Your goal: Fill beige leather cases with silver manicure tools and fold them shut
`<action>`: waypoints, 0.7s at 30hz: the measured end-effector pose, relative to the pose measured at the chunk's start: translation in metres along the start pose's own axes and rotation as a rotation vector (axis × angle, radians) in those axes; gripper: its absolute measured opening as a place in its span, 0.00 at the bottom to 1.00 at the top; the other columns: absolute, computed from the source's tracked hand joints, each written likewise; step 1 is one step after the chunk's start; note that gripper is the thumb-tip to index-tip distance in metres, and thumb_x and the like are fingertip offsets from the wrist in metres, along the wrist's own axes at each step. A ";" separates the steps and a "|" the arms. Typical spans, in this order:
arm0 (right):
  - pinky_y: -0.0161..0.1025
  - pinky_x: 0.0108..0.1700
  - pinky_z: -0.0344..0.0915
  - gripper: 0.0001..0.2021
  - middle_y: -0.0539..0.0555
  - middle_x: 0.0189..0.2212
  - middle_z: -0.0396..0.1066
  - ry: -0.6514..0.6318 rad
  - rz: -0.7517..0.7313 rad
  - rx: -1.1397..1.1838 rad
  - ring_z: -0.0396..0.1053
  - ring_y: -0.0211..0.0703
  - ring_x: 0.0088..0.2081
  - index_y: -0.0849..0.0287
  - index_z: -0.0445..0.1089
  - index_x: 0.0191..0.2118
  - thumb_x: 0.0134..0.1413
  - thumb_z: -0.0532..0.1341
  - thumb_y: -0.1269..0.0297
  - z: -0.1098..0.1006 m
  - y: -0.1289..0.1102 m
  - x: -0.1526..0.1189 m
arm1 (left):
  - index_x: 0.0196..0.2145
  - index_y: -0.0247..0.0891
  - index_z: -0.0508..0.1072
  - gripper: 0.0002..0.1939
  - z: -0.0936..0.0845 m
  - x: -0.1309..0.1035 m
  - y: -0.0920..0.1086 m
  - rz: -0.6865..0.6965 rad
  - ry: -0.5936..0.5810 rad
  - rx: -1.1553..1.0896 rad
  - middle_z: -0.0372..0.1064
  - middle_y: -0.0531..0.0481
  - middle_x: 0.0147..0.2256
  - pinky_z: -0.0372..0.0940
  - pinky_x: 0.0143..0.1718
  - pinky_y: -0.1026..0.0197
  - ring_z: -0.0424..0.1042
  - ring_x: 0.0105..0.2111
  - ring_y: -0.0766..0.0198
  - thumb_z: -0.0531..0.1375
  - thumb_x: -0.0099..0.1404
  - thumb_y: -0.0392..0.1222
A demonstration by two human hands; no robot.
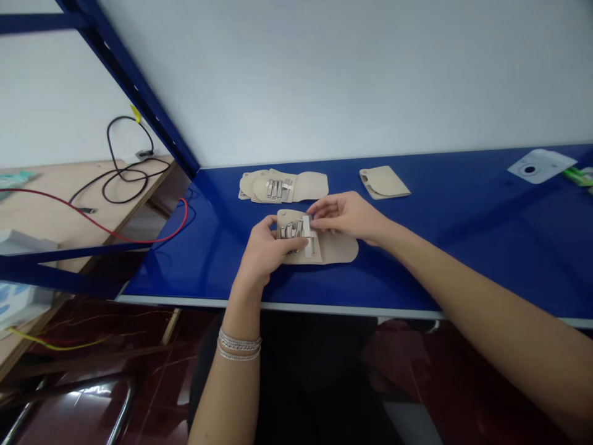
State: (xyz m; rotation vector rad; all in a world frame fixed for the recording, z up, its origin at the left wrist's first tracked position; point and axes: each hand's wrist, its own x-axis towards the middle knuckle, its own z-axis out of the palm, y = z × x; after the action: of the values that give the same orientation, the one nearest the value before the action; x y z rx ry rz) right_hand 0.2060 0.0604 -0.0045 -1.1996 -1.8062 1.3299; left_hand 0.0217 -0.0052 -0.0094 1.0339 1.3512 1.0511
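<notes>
An open beige case (340, 248) lies on the blue table near its front edge, with several shiny metal tools (291, 230) in its left half. My left hand (266, 250) grips the case's left side, its thumb lying over the tools. At the case's upper middle, the fingers of my right hand (343, 216) pinch at a flat silvery piece (307, 232) standing in the tool row. Behind them, a stack of beige cases (262, 186) has an opened one on top, showing metal tools. A folded beige case (386, 182) rests further right.
On the blue table (463, 247), a clear pouch (540, 167) and a green object (579, 177) lie at the far right. Blue metal frame bars (134, 86) rise at the left. Beyond them, a wooden table (55, 210) carries a black cable (111, 167) and a red cable (115, 236).
</notes>
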 end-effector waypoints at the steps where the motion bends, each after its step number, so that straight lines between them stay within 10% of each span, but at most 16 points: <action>1: 0.36 0.28 0.65 0.14 0.56 0.29 0.76 0.037 -0.020 -0.031 0.70 0.39 0.28 0.62 0.76 0.38 0.44 0.70 0.62 -0.002 0.001 0.001 | 0.42 0.35 0.70 0.26 0.000 0.000 0.000 -0.006 0.001 -0.001 0.75 0.49 0.30 0.68 0.29 0.63 0.74 0.28 0.62 0.72 0.44 0.36; 7: 0.44 0.41 0.69 0.11 0.59 0.35 0.77 0.295 -0.097 -0.376 0.73 0.46 0.35 0.61 0.77 0.37 0.51 0.65 0.59 -0.022 0.008 0.009 | 0.44 0.35 0.70 0.29 -0.004 0.002 -0.002 -0.002 -0.004 -0.086 0.77 0.45 0.35 0.71 0.35 0.58 0.76 0.32 0.58 0.73 0.44 0.37; 15: 0.43 0.45 0.69 0.18 0.56 0.44 0.77 0.132 0.083 -0.209 0.73 0.50 0.45 0.56 0.77 0.41 0.57 0.60 0.48 -0.025 0.005 0.005 | 0.46 0.34 0.69 0.30 -0.006 0.001 0.002 0.043 -0.041 -0.303 0.77 0.44 0.39 0.72 0.39 0.58 0.77 0.36 0.59 0.73 0.45 0.35; 21: 0.40 0.39 0.72 0.12 0.57 0.37 0.78 0.123 0.159 0.096 0.74 0.45 0.37 0.60 0.76 0.39 0.48 0.69 0.61 -0.022 -0.003 0.001 | 0.45 0.33 0.69 0.30 -0.006 0.004 -0.001 0.013 0.019 -0.261 0.77 0.44 0.39 0.72 0.39 0.57 0.77 0.35 0.59 0.73 0.44 0.35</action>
State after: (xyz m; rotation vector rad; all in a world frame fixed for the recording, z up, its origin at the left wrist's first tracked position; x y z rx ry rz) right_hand 0.2231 0.0696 0.0053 -1.3648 -1.5702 1.3818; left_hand 0.0151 -0.0020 -0.0112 0.8412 1.1863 1.2141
